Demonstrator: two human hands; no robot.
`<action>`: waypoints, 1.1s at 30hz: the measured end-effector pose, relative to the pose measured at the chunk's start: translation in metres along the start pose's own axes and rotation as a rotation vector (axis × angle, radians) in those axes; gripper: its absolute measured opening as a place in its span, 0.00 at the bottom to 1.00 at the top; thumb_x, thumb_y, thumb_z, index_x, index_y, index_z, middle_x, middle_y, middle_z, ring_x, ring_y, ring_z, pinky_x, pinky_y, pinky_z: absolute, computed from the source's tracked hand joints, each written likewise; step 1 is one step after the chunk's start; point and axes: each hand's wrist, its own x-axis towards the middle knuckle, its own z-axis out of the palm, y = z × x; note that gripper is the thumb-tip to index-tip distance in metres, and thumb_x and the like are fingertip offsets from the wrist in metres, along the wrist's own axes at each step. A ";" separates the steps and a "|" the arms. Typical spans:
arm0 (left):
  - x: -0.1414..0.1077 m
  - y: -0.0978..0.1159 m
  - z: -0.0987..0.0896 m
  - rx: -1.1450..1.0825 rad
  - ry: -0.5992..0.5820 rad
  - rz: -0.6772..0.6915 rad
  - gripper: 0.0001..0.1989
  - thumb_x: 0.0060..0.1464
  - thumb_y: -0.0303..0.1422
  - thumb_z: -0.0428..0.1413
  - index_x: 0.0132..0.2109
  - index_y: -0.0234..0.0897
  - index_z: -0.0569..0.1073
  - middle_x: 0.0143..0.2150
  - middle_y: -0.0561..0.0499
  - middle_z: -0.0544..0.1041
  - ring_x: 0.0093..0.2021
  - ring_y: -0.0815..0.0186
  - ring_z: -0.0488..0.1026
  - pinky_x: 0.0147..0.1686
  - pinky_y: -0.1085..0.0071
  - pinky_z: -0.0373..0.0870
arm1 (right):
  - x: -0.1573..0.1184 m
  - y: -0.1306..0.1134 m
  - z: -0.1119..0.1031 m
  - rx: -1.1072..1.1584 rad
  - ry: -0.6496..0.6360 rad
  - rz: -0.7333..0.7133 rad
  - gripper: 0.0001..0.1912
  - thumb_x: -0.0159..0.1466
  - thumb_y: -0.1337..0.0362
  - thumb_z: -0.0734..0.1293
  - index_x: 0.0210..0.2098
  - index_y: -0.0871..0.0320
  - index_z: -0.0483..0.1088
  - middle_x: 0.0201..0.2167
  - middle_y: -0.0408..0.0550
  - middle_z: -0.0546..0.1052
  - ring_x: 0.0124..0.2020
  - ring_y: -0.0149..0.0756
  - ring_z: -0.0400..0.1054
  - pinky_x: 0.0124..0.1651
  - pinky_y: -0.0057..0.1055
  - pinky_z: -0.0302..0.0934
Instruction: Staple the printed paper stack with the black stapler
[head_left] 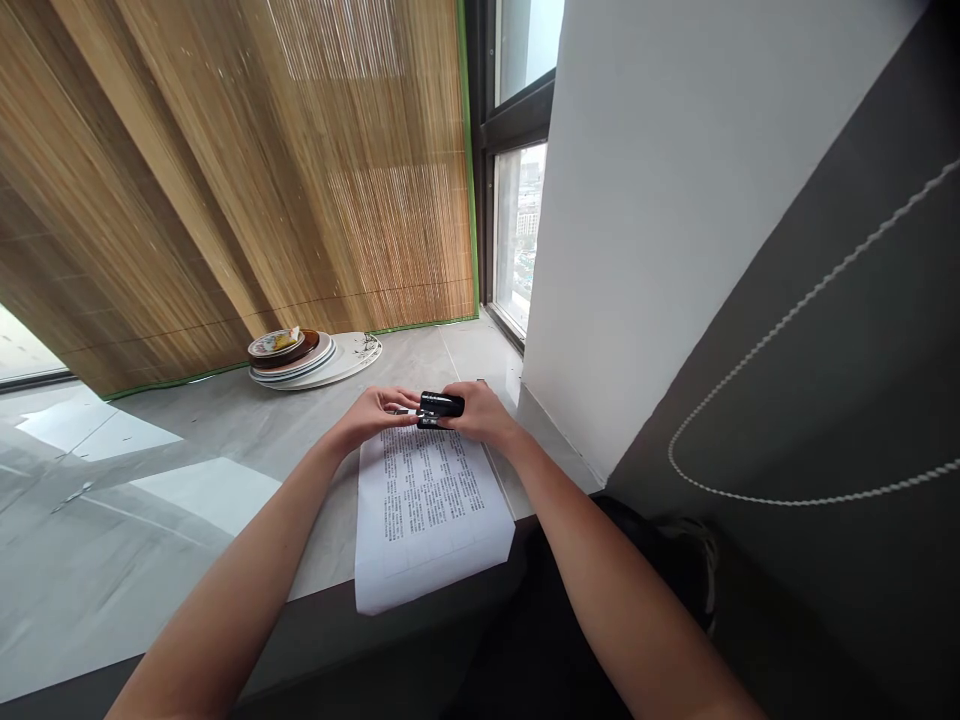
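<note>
A black stapler [442,404] with a shiny metal lower part is held over the far end of the printed paper [431,500]. My right hand [484,412] is wrapped round its right side. At its left end, my left hand [373,412] is closed, thumb and fingertips touching the stapler; whether they also pinch the paper's edge is hidden. The paper, covered in lines of text, lies on the pale stone ledge [315,560]. Its near end bends down over the ledge's front edge.
Stacked plates [315,360] stand at the back of the ledge, below a bamboo blind [300,180]. A white wall [637,200] rises close on the right, with a window [517,230] beyond. A white beaded cord [750,495] hangs at far right.
</note>
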 end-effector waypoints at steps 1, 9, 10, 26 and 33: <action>0.000 0.001 0.000 -0.002 -0.002 0.003 0.17 0.48 0.44 0.73 0.43 0.40 0.88 0.54 0.39 0.82 0.54 0.48 0.78 0.53 0.55 0.73 | 0.000 0.000 -0.001 0.019 0.001 -0.010 0.08 0.55 0.65 0.77 0.33 0.56 0.78 0.31 0.41 0.78 0.33 0.32 0.68 0.37 0.27 0.54; -0.001 0.005 -0.002 0.062 0.082 0.081 0.16 0.49 0.43 0.73 0.44 0.43 0.87 0.51 0.41 0.83 0.53 0.52 0.79 0.57 0.53 0.72 | 0.002 0.007 -0.014 0.121 0.003 -0.001 0.09 0.53 0.63 0.77 0.31 0.58 0.78 0.25 0.39 0.74 0.30 0.31 0.66 0.34 0.27 0.53; -0.001 0.005 -0.003 0.071 0.093 0.087 0.16 0.49 0.43 0.73 0.44 0.43 0.87 0.50 0.42 0.83 0.53 0.52 0.79 0.58 0.54 0.72 | 0.003 0.008 -0.016 0.133 0.003 -0.001 0.09 0.53 0.63 0.78 0.31 0.58 0.78 0.25 0.38 0.73 0.30 0.31 0.65 0.34 0.27 0.53; 0.007 0.007 0.009 0.133 -0.034 0.222 0.21 0.44 0.44 0.75 0.45 0.41 0.85 0.48 0.43 0.83 0.52 0.52 0.77 0.55 0.56 0.70 | 0.001 -0.007 -0.018 0.207 -0.153 -0.189 0.11 0.55 0.61 0.79 0.35 0.57 0.80 0.30 0.41 0.78 0.32 0.32 0.69 0.38 0.27 0.58; 0.014 0.006 0.018 0.197 0.177 0.154 0.23 0.57 0.53 0.64 0.46 0.38 0.83 0.46 0.43 0.84 0.49 0.52 0.79 0.53 0.57 0.73 | -0.001 -0.001 -0.032 0.128 0.034 -0.043 0.15 0.58 0.58 0.78 0.43 0.57 0.80 0.35 0.44 0.81 0.36 0.36 0.73 0.40 0.29 0.62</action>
